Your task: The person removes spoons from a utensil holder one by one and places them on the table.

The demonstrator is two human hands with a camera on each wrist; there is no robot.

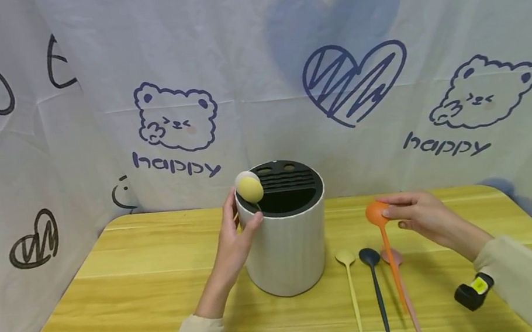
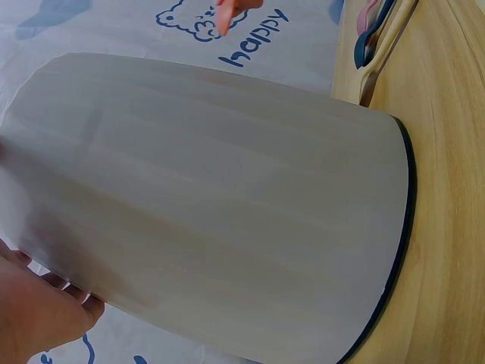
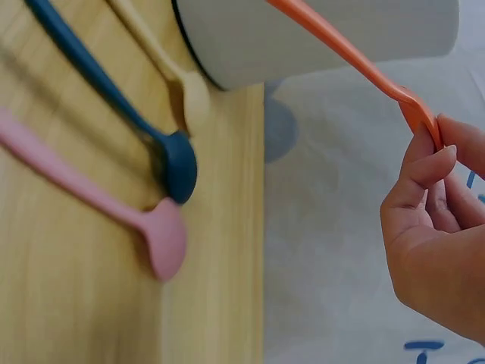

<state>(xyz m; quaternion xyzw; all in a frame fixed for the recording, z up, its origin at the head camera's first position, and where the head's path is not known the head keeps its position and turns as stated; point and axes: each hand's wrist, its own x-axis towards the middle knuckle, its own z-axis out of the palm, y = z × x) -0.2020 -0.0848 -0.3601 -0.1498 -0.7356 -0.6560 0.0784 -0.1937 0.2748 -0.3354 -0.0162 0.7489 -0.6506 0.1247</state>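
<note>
My right hand [image 1: 421,215] pinches the bowl of an orange spoon [image 1: 386,240] between thumb and fingers. The spoon is lifted, its long handle hanging down over a pink spoon [image 1: 410,301]; in the right wrist view, the same grip on the orange spoon [image 3: 348,53] shows. My left hand [image 1: 233,240] holds the left side of a white utensil holder [image 1: 286,251], thumb at the front near the rim and fingers round the far side. A yellow spoon head [image 1: 250,190] and a white one [image 1: 242,177] stick up at the holder's left rim, above that thumb.
On the wooden table [image 1: 126,309], a pale yellow spoon [image 1: 352,293] and a dark blue spoon [image 1: 378,294] lie side by side, right of the holder. The holder's black top [image 1: 294,176] has slots, round holes and a large opening. A printed curtain [image 1: 234,47] hangs behind.
</note>
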